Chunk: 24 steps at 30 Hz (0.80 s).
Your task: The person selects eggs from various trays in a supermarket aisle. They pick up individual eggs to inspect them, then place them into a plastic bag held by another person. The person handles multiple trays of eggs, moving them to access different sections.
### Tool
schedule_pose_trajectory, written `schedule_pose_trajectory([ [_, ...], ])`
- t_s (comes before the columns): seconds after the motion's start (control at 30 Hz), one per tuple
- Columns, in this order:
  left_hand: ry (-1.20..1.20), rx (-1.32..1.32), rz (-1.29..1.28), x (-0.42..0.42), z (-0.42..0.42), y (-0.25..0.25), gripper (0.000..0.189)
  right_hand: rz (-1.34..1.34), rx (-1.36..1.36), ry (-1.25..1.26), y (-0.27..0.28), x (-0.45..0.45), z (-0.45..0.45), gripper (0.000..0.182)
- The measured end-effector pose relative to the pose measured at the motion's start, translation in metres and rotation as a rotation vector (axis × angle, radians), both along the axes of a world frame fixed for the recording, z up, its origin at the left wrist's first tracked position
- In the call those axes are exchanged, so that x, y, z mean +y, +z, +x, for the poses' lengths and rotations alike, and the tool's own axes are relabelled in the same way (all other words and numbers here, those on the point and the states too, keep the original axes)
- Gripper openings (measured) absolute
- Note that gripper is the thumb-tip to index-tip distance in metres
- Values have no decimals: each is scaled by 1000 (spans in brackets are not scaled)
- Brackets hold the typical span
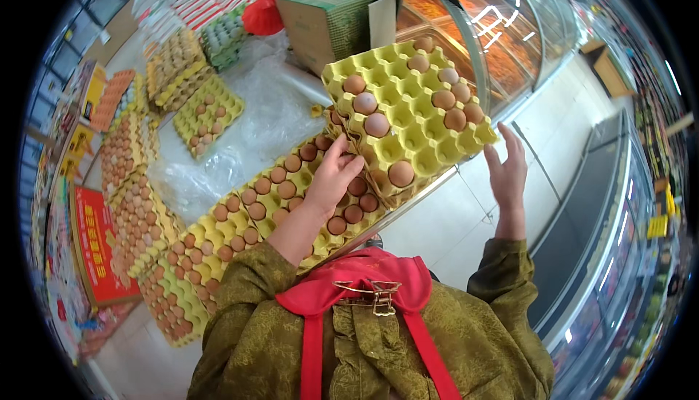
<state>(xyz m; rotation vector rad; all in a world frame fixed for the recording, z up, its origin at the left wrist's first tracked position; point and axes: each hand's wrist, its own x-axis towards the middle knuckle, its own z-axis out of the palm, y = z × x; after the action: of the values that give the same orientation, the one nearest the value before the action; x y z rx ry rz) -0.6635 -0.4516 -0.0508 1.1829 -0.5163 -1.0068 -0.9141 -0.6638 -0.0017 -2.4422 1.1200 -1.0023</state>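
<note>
A yellow pulp egg tray tops a stack in front of me, with several brown eggs in scattered cups and many bare cups. At its lower left edge is my left hand, thumb and forefinger spread by the rim; whether it grips anything is hidden. My right hand is off the tray's right corner, fingers apart and holding nothing. Under my left forearm run more yellow trays, partly filled with brown eggs. A lone brown egg sits near the top tray's front corner.
Behind the stack stands a cardboard box, beside a glass display case. Clear plastic film covers part of the table. Stacked egg trays line the left side. A dark-topped freezer stands across the tiled floor.
</note>
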Motion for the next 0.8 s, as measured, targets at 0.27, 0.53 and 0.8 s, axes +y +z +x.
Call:
schedule_pose_trajectory([
  [0.27,187,104,15,-41,1,8,66,592,68,320,-18,-128,47,47],
  [0.53,168,336,32,-55,6,11,57,648,-50,339,-39,-165,69,35],
  [0.8,279,111,105,-69,-15,0,80,752,63,377,-8,-155,81,41],
])
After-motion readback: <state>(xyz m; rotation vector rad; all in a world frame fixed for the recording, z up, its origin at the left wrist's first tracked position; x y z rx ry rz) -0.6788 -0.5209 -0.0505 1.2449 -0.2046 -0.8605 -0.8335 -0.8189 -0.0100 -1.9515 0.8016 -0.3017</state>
